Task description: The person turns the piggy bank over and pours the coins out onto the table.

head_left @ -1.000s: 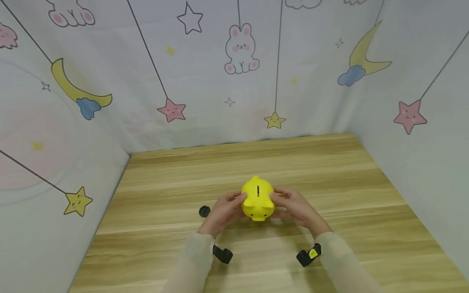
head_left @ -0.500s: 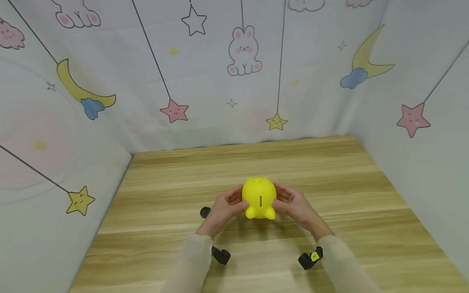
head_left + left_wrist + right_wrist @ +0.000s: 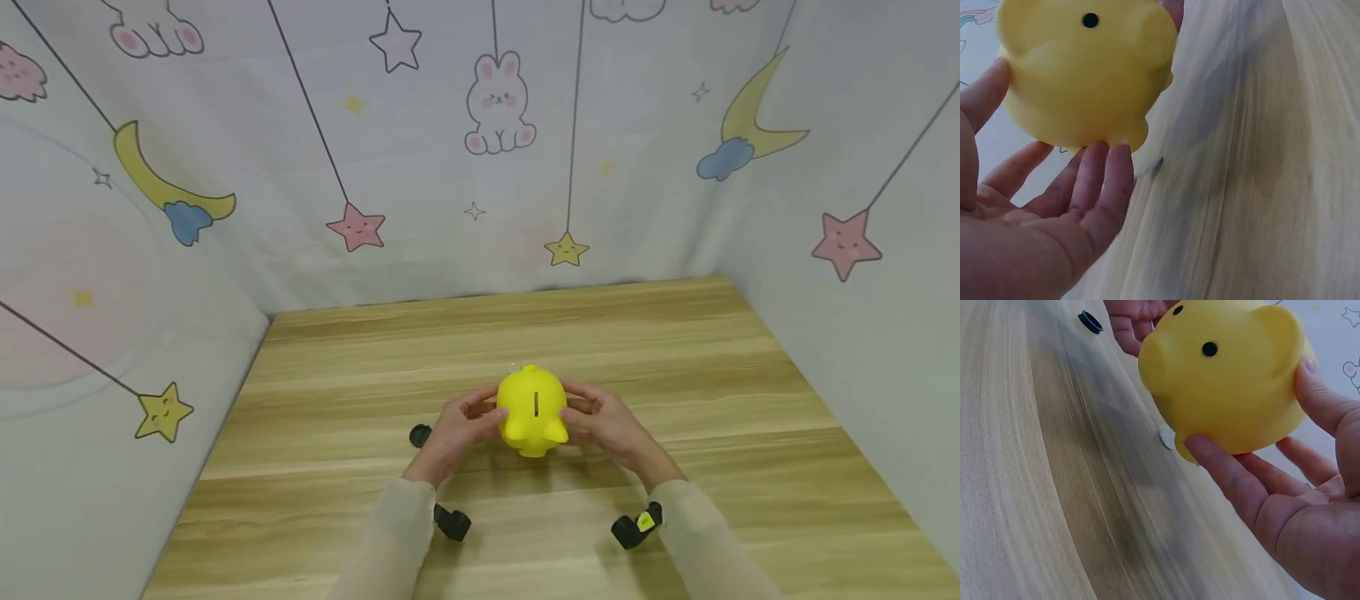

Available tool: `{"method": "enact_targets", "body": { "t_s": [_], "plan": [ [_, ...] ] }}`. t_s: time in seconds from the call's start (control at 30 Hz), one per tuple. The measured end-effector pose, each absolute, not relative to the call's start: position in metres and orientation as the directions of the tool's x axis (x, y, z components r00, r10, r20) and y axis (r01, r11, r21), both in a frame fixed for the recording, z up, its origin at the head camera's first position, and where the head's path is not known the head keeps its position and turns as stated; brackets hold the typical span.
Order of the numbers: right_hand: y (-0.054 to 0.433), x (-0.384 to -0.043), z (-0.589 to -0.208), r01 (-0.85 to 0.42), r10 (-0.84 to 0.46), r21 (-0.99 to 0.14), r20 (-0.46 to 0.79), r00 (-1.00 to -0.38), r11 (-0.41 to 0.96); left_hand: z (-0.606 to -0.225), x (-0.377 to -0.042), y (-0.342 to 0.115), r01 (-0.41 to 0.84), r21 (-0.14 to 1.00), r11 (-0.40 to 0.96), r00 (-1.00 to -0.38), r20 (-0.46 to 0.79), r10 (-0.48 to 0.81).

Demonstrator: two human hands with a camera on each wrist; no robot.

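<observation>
A yellow piggy bank (image 3: pixel 532 408) with a slot in its back is held between both hands, its snout towards me. My left hand (image 3: pixel 457 429) grips its left side, thumb near the ear and fingers curled under the belly, as the left wrist view shows. On the other side my right hand (image 3: pixel 611 429) holds it the same way, with the right thumb (image 3: pixel 1319 394) behind the ear. A small silvery disc (image 3: pixel 514 367) shows just past the pig's far end, and a silvery disc (image 3: pixel 1167 436) also appears beside its foot in the right wrist view.
Left of my left hand a round black plug (image 3: pixel 420 435) lies on the wood-grain table (image 3: pixel 360 367). A white fabric backdrop (image 3: pixel 420 167) printed with stars, moons and bunnies encloses the table at the back and sides.
The piggy bank tipped, its slot turning towards me and its snout going out of sight, then tilted partly back so the snout shows again. A silvery disc has appeared behind it.
</observation>
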State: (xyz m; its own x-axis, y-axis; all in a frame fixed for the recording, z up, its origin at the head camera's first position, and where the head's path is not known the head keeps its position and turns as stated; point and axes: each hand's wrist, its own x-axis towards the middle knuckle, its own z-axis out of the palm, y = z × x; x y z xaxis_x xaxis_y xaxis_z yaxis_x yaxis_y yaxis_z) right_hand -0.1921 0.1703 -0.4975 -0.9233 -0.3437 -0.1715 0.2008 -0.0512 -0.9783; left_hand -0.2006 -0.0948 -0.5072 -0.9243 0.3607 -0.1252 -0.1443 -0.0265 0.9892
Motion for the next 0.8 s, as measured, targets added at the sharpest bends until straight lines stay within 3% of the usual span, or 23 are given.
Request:
{"method": "enact_targets", "body": {
  "t_s": [0.23,0.47,0.8],
  "plan": [
    [0.163,-0.194,-0.493,0.317,-0.246,-0.946,-0.322,-0.914,0.063,-0.506,-0.201,-0.083,-0.193,0.973,0.126,-0.937,-0.221,0.271],
    [0.148,-0.195,-0.482,0.436,-0.245,-0.870,-0.485,-0.839,0.230,-0.496,-0.196,-0.073,-0.341,0.912,0.226,-0.893,-0.390,0.225],
    [0.145,-0.195,-0.481,0.476,-0.246,-0.858,-0.512,-0.823,0.194,-0.495,-0.194,-0.070,-0.378,0.893,0.244,-0.882,-0.427,0.198]
  ]
}}
